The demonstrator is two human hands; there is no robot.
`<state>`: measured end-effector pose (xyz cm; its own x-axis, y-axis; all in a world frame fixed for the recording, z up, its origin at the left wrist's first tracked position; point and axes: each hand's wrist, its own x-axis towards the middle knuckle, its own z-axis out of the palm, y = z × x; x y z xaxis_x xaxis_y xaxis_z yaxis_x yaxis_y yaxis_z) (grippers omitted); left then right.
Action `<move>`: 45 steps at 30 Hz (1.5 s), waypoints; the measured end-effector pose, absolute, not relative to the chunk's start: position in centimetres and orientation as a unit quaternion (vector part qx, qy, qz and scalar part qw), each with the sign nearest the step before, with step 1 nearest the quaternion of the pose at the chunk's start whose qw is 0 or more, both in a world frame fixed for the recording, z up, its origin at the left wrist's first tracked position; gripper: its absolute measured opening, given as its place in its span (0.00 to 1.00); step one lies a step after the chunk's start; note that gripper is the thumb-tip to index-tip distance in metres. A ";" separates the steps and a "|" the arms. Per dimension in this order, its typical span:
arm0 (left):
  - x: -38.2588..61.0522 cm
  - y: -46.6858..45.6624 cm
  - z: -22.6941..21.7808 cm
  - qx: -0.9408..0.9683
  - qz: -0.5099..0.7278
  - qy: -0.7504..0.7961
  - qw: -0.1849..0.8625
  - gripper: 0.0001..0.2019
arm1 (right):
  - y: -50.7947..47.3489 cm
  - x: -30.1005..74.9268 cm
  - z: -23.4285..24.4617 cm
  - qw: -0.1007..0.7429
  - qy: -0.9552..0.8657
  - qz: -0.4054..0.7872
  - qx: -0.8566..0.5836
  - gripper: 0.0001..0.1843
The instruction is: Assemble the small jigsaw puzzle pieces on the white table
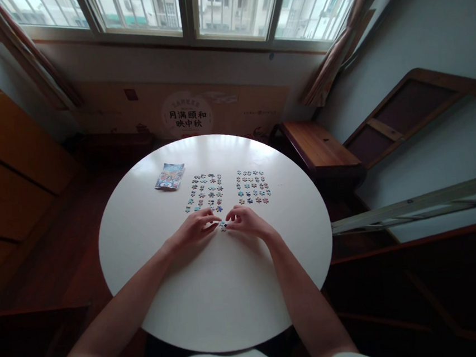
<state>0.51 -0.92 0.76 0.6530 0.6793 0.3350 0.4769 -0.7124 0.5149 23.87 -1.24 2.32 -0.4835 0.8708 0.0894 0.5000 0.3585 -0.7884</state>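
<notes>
Table curves round at the left, with room between its rim and the packet, whose print is too small to read; the packet's long axis runs away from the person, far end tipped right. Left hand comes next, fingertips beside a small cluster of puzzle pieces; whether thumb and finger pinch it I cannot tell. Beyond, a left block of loose pieces lies in rows, and the wall banner reads 月满颐和 映中秋. The cluster sits between the hands, its long axis too small to make out, with wide room towards the near rim. Right hand bends in at the cluster's right side, its grip likewise unclear. Farther right, a right block lies well inside the rim.
</notes>
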 end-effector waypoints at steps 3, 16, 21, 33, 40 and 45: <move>0.6 -1.0 1.0 0.898 0.249 0.314 0.183 0.11 | -1.2 23.7 2.3 0.247 -0.793 0.355 -0.429 0.08; 0.5 -1.1 1.0 0.880 0.246 0.348 0.210 0.09 | -1.1 23.8 2.3 0.217 -0.786 0.367 -0.448 0.04; 0.6 -1.0 1.0 0.879 0.245 0.352 0.208 0.08 | -1.1 24.0 2.3 0.225 -0.768 0.405 -0.442 0.05; 0.5 -1.1 1.2 0.878 0.233 0.347 0.235 0.11 | 1.6 28.3 2.0 0.439 -0.622 0.268 -0.590 0.09; 0.6 -1.2 1.3 0.867 0.237 0.355 0.256 0.10 | 1.7 32.7 1.4 0.389 -0.483 0.146 -0.771 0.09; 0.7 -1.3 1.6 0.858 0.243 0.360 0.274 0.09 | 1.8 33.5 0.6 0.365 -0.469 0.161 -0.788 0.10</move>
<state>0.66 -1.30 1.60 0.6224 0.7515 0.2186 0.4851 -0.5896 0.6458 33.48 1.81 0.64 0.5077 0.8571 0.0878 0.6218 -0.2940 -0.7259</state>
